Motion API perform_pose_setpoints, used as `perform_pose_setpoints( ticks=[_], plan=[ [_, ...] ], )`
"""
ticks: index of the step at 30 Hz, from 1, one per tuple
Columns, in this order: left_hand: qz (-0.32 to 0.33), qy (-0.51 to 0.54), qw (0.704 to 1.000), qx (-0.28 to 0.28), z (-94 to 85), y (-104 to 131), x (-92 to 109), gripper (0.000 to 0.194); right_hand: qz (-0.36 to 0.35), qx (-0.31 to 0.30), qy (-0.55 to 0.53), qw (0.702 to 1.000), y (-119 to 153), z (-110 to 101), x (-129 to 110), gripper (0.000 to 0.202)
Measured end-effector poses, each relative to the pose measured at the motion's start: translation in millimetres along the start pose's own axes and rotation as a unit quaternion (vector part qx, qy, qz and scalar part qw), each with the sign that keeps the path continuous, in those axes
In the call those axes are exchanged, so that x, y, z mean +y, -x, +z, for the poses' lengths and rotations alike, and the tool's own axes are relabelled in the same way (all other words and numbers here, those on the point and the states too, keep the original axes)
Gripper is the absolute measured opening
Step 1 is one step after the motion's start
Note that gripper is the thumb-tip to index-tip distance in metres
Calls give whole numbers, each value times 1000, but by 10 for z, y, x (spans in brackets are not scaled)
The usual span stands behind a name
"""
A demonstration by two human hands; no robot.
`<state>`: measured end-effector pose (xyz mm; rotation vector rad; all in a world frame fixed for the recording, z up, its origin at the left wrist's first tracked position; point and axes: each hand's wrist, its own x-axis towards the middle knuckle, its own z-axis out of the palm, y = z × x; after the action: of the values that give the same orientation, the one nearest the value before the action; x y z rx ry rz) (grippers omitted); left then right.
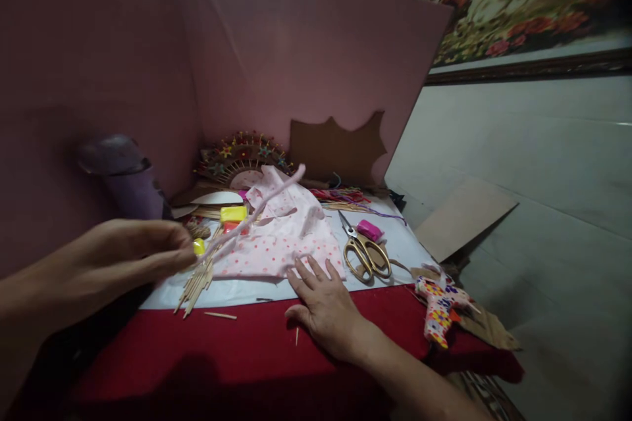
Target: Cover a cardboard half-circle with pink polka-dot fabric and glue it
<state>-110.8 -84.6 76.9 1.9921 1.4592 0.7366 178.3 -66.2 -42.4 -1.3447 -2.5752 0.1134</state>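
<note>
My left hand (148,256) is raised on the left, its fingers pinched on one end of a narrow pale pink strip (266,199). The strip slants up to the right above a pink dotted cloth (296,237), and its exact material cannot be made out. Fingers spread, my right hand (323,309) lies flat with its fingertips on the cloth's front edge. Gold-handled scissors (365,256) rest to the right of the cloth, blades apart and pointing away. Several thin wooden sticks (197,286) lie to the left, partly beneath the strip.
A white sheet (237,291) covers part of the red tablecloth (237,355). Yellow (234,213) and magenta (369,230) packets sit nearby. A decorated fan (247,158) and cut brown cardboard (336,148) stand behind. To the right is a flower-patterned stuffed figure (439,312); on the left, a purple container (133,191).
</note>
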Motion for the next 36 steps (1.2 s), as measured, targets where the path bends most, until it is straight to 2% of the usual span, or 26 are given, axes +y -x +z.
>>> perform_pose_setpoints(
  ticks=[2, 4, 6, 7, 11, 14, 17, 19, 21, 24, 27, 30, 33, 36],
  plan=[
    [41, -29, 999, 8, 46, -353, 185, 37, 9, 9, -12, 1000, 7, 12, -8, 64],
    [90, -115, 987, 62, 192, -759, 356, 34, 11, 12, -26, 1000, 10, 16, -5, 64],
    [147, -270, 943, 130, 396, -1191, 495, 31, 6, 8, -42, 999, 7, 13, 9, 66],
    [165, -295, 930, 141, 505, -1410, 550, 30, 0, 3, -49, 999, 3, 12, 19, 67],
    [226, -347, 899, 146, 895, -2250, 690, 23, -14, 0, -67, 998, -33, 86, 78, 72],
    [250, -376, 880, 146, 1092, -2797, 727, 24, -13, 27, -62, 998, -98, 271, 142, 75],
    [258, -395, 870, 145, 1199, -3207, 718, 23, -37, 43, -41, 998, -173, 473, 198, 77],
    [250, -401, 868, 152, 1229, -3351, 696, 24, -39, 47, -32, 998, -195, 527, 207, 75],
    [237, -402, 870, 161, 1241, -3354, 669, 25, -31, 39, -37, 998, -181, 484, 186, 74],
    [226, -399, 875, 158, 1251, -3065, 610, 25, -12, 22, -61, 998, -122, 304, 117, 79],
    [221, -396, 882, 132, 1283, -2507, 503, 26, 27, 28, -61, 997, -79, 167, 40, 85],
    [205, -395, 888, 114, 1330, -1873, 322, 28, 69, 3, -59, 996, -70, 143, -30, 93],
    [182, -329, 920, 113, 1368, -1319, 89, 30, 86, -22, -65, 994, -69, 132, -82, 93],
    [155, -304, 938, 69, 1409, -902, -111, 38, 86, -37, -71, 993, -65, 93, -110, 89]
  ],
)
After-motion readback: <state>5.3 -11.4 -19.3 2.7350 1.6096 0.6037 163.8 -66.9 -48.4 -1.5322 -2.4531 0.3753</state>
